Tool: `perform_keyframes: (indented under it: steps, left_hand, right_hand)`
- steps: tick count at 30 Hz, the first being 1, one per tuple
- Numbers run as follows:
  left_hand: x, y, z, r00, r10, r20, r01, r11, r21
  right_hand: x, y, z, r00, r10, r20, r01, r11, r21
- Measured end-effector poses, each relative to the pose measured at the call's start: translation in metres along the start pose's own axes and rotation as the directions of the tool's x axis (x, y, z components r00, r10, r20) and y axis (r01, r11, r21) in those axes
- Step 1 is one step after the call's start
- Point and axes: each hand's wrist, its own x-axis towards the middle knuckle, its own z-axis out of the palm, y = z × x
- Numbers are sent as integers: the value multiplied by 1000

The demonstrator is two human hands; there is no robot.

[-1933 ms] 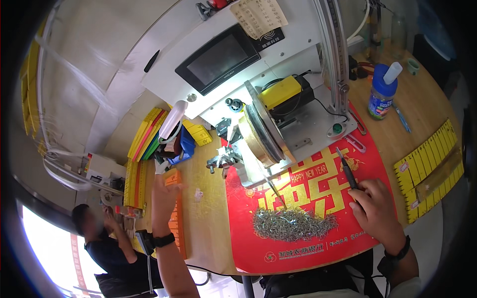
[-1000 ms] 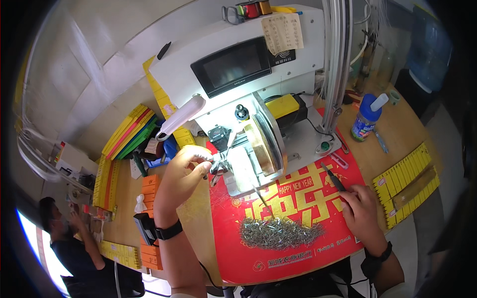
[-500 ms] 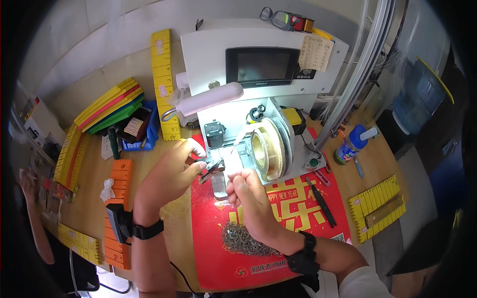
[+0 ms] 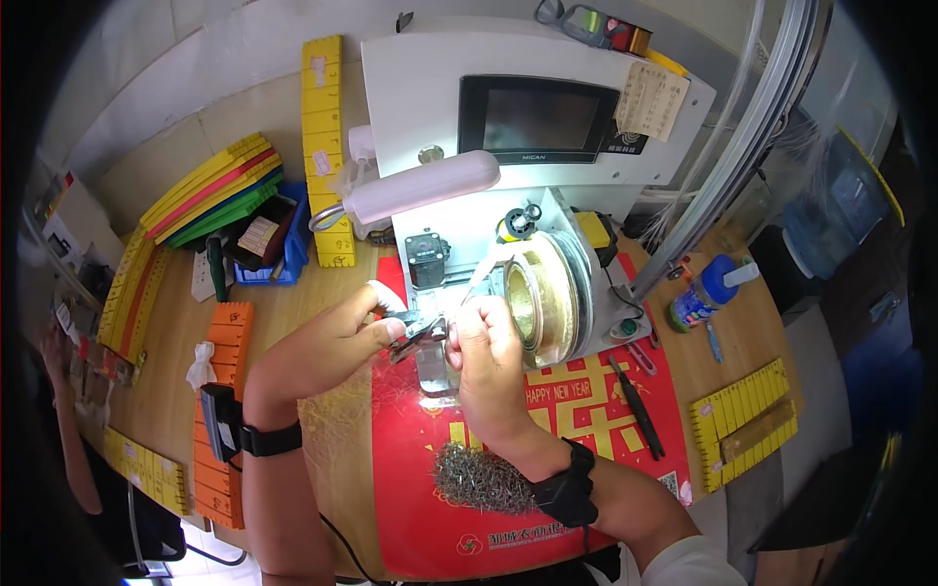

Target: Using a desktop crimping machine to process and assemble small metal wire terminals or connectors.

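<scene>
Moved: your right hand (image 4: 486,356) has left the black pen at four o'clock and joined your left hand (image 4: 337,342) at the machine.
Fingers: both pinch narrow on a small metal clip (image 4: 422,332).
Place: clip sits at nine o'clock of the gold tape reel (image 4: 542,298).
Progress: loading underway; grey pile of metal parts (image 4: 479,477) waits at six o'clock.

a red mat (image 4: 586,410) with gold lettering lies on the tan wooden bench (image 4: 283,322), under a white machine (image 4: 440,107) with a black screen (image 4: 537,119), a gold reel (image 4: 532,298), a grey pile of wire bits (image 4: 479,479), orange (image 4: 223,410) and yellow strips (image 4: 327,146), and a blue-capped bottle (image 4: 705,291).
</scene>
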Motion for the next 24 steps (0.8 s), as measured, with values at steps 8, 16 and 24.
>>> perform_keyframes:
  steps: [8,16,24]
  left_hand:
    - [-3,36,23,945,242,-220,-159,928,337]
    - [5,52,60,818,495,-293,-228,746,626]
    - [11,46,65,740,598,-308,-267,681,681]
  right_hand:
    - [2,10,-7,999,13,35,-13,1000,-23]
    - [0,5,-2,999,43,21,-45,996,80]
    - [2,-1,1,991,131,-4,-126,960,252]
